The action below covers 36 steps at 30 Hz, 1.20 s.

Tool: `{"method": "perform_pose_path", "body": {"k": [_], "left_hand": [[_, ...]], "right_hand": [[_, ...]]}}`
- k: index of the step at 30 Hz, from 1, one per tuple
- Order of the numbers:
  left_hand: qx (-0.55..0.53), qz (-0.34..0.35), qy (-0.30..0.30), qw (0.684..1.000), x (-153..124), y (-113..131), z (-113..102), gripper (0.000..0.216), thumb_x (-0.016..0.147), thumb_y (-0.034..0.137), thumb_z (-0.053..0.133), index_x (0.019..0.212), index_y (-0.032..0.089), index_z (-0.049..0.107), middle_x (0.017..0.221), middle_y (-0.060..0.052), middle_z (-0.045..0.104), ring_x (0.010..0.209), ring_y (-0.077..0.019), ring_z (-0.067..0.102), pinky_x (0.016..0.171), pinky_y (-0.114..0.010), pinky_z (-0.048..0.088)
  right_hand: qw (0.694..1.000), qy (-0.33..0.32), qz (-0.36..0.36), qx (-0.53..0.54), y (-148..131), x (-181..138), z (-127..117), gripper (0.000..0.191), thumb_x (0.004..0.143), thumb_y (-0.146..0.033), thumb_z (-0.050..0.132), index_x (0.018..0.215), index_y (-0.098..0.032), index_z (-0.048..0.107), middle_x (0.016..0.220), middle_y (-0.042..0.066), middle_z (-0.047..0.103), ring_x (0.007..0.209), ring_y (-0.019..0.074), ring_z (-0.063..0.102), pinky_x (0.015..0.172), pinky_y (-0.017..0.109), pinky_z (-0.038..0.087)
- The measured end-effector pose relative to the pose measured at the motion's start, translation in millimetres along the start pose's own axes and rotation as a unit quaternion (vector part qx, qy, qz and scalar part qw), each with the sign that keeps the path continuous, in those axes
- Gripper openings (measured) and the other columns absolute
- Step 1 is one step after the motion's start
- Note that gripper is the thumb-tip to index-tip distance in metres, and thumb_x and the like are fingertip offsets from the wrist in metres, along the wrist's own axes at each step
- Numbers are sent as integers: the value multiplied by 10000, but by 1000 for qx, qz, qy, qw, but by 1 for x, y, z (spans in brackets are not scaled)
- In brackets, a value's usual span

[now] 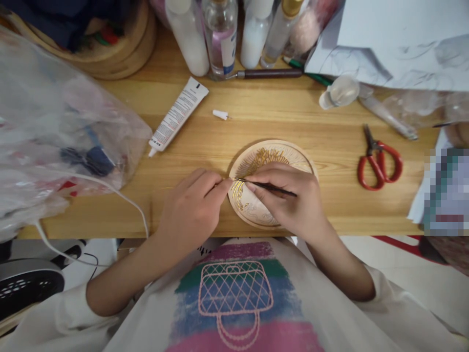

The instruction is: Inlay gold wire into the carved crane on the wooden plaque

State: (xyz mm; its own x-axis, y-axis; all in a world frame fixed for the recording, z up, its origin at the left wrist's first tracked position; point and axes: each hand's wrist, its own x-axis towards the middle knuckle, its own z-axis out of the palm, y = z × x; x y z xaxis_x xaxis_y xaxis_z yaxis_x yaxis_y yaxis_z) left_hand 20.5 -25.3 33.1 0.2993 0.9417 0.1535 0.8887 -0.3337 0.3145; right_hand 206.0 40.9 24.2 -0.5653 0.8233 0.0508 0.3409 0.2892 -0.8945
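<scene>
Wooden desk (293, 122), round disc (256, 205) with gold linework, right hand (293, 200) grip clamped on thin brush (271, 187), left hand (194, 208) fingertips steadying disc's rim.

Your right hand (293, 200) grips a thin brush (271, 186), tip on the round wooden disc (256, 208) w/ gold lines; your left hand (194, 208) steadies its left edge. Red scissors (379, 161) lie well apart at the right.

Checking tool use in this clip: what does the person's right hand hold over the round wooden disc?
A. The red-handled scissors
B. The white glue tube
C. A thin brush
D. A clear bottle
C: the right hand pinches a thin brush with its tip on the gold pattern of the wooden disc, while the red scissors and the white tube lie untouched on the table.
</scene>
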Motion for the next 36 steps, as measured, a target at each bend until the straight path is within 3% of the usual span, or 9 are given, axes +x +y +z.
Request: {"method": "perform_pose_path", "body": {"k": [7,19,25,31,34,36], "left_hand": [[23,-5,2,1000,-3,4,3,290,960,100,375,954,113,664,774,-55,645,731,-178,571,661,-300,494],[98,17,66,993,-6,7,11,232,957,110,446,918,140,673,723,-19,635,675,-148,567,613,-267,447],[113,34,62,991,-6,8,11,192,941,98,482,934,103,674,715,-29,639,668,-159,552,598,-274,445],[125,42,74,988,-6,8,11,223,941,77,457,947,95,679,718,-32,653,663,-163,550,578,-281,442],[131,51,82,987,-6,8,11,217,933,66,466,943,89,681,710,-33,654,653,-162,550,563,-284,433],[138,53,86,985,-6,8,11,200,930,70,484,935,93,682,696,-26,651,642,-160,550,563,-283,435]], "right_hand": [[1000,0,-7,7,1,1,-1,94,855,-166,632,850,-192,722,803,29,722,747,152,672,698,293,537],[999,11,-8,38,3,-3,-12,78,825,-179,681,880,-195,734,838,28,733,782,159,683,708,296,545],[993,113,46,-1,6,-9,-38,92,787,-197,720,867,-236,741,828,12,726,766,157,666,659,296,536],[958,260,61,-105,29,-22,-56,93,779,-240,732,871,-227,726,798,6,702,683,136,642,578,270,512],[948,263,54,-173,43,-28,-64,173,820,-249,688,991,-245,709,874,14,724,727,156,675,639,297,550],[943,226,21,-243,48,-30,-70,181,853,-222,640,1022,-250,696,904,17,732,771,168,688,692,312,559]]}}
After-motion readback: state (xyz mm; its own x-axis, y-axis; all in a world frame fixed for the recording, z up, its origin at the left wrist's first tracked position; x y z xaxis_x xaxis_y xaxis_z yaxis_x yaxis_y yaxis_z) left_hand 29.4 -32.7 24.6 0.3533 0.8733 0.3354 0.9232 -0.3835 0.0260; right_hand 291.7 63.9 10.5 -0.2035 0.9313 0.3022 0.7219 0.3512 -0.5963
